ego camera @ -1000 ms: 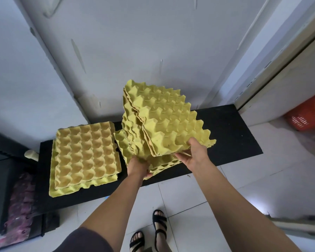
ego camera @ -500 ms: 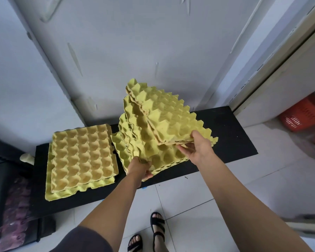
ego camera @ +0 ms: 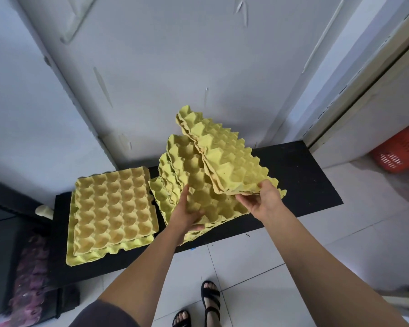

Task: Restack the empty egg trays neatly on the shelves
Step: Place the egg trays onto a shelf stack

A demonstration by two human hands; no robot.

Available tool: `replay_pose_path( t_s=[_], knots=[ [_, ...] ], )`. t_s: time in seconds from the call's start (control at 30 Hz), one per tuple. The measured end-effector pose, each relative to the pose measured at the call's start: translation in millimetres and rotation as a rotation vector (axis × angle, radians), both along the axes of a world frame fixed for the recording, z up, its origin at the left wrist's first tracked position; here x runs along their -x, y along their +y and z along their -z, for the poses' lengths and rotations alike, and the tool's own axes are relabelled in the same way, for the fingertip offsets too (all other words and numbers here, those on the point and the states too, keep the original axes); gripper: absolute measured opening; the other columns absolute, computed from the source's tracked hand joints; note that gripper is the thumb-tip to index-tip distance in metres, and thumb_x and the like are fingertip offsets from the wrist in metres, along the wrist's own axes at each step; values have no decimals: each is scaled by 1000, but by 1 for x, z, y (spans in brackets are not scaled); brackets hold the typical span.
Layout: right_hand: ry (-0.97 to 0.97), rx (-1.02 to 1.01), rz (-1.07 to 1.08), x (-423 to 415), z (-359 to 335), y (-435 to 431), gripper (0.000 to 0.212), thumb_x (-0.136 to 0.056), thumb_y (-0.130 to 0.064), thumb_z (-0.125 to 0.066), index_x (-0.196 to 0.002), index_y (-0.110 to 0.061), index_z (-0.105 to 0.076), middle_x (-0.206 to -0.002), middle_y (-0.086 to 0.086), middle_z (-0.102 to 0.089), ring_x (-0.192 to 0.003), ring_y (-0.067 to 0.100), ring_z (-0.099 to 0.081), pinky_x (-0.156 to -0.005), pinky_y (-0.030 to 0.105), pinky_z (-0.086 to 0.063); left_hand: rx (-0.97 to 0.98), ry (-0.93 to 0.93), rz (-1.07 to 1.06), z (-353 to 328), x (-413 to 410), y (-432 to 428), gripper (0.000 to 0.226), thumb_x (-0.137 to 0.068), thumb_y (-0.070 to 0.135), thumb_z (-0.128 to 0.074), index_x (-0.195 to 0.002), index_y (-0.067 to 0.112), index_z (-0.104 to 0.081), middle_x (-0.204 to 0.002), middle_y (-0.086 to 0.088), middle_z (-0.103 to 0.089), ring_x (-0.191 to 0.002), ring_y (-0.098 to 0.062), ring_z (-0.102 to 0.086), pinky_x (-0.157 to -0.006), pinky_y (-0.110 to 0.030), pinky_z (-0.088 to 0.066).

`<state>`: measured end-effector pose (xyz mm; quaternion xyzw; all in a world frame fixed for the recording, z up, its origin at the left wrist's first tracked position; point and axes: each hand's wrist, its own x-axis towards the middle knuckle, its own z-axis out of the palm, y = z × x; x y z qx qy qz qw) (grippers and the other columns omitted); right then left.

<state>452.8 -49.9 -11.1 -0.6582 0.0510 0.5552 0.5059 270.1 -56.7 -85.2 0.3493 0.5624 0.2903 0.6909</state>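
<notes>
- the right hand (ego camera: 262, 197) pinches the near edge of the lifted trays (ego camera: 224, 161), thumb on top and fingers beneath, holding them tilted above the black shelf (ego camera: 305, 185)
- the left hand (ego camera: 187, 213) grips the near edge of the leaning trays (ego camera: 194, 175) beneath them, index finger stretched over the cups
- a flat stack (ego camera: 111, 208) lies on the shelf's left part, just beside the leaning trays

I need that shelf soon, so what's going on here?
A person is restacking on a low black shelf. The right hand grips a few tilted yellow moulded-pulp egg trays raised above the messy pile of trays, which the left hand holds at its front edge. A neater stack lies flat to the left.
</notes>
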Motion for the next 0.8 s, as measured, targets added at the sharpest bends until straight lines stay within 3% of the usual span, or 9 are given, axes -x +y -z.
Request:
replay_pose_path(
  t_s=[0.13,0.3,0.4,0.5,0.63,0.73,0.8],
  knots=[
    [16,21,42,-6,3,0,28,-98,-18,-40,-116,-6,-57,-113,17,-62,-96,32,-63,-43,36,-56,85,21,-42,2,-4,-1,85,-87,-7,-57,-144,44,-21,-146,-5,-29,-64,-9,-68,-82,-48,-55],
    [41,62,60,-19,6,-2,33,-98,-25,-34,-111,-8,-60,-97,13,-62,-71,25,-59,-38,25,-50,137,45,-44,9,-7,-1,82,-87,-7,-58,-143,43,-24,-147,-5,-25,-90,-20,-63,-76,-46,-57],
    [41,72,33,-25,2,-1,38,-97,-25,-30,-110,-6,-61,-86,14,-60,-60,23,-55,-35,21,-47,160,36,-59,13,-10,-4,80,-88,-4,-59,-142,44,-24,-140,-1,-26,-93,-20,-60,-72,-42,-59],
    [41,63,49,-34,-2,1,40,-96,-26,-29,-111,-7,-62,-87,13,-59,-59,21,-54,-34,20,-45,183,25,-78,18,-11,-5,80,-88,-5,-58,-142,43,-24,-123,3,-28,-96,-20,-59,-63,-37,-59],
    [38,-15,97,-55,-17,8,39,-97,-31,-28,-107,-10,-60,-81,10,-57,-57,19,-51,-35,18,-43,207,26,-112,22,-10,-5,80,-88,-6,-57,-142,41,-24,-118,3,-45,-101,-29,-63,-52,-31,-58],
    [-69,-48,104,-64,-26,13,36,-96,-28,-32,-112,-12,-60,-97,10,-62,-70,21,-58,-41,22,-49,143,31,-102,23,-15,-7,79,-87,-4,-59,-141,42,-25,-129,-4,-41,-102,-29,-62,-51,-26,-56],
    [-105,-77,113,-63,-24,14,34,-96,-26,-36,-117,-11,-59,-109,12,-62,-82,25,-61,-44,26,-52,113,22,-105,21,-16,-7,80,-87,-4,-59,-140,48,-26,-129,0,-32,-100,-26,-61,-55,-27,-56]
  ],
)
